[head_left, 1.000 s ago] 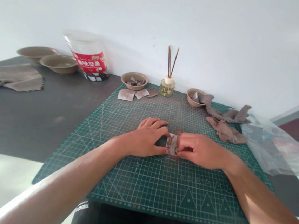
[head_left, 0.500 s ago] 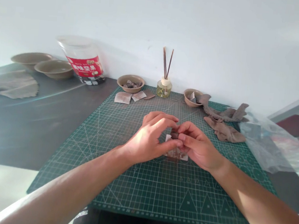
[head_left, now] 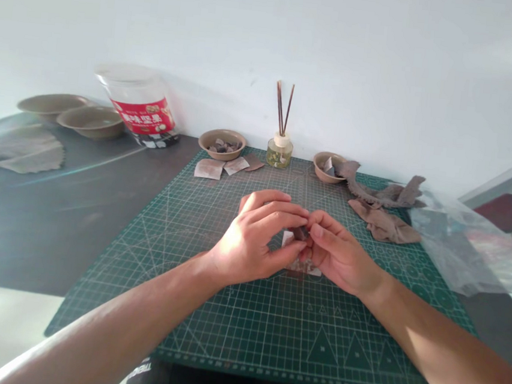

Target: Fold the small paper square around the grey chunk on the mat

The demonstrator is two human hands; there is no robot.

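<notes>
Between the fingertips of both hands is a small dark grey-brown piece, mostly hidden by fingers; its kind I cannot make out. My left hand curves over from the left, thumb below and fingers above, closed on the piece. From the right, my right hand pinches the piece's other end. Just below the hands a small white sheet with brown smears lies on the green cutting mat, partly covered by the fingers.
At the mat's back stand a bowl of dark fragments, a reed diffuser and a smaller bowl. Small sheets lie before the first bowl. Crumpled cloths and clear plastic lie right; a plastic tub and bowls stand left.
The dark piece has turned slightly between my fingers. My left fingertips have shifted a little over it, and the right fingers have moved slightly. The sheet stays under the hands.
</notes>
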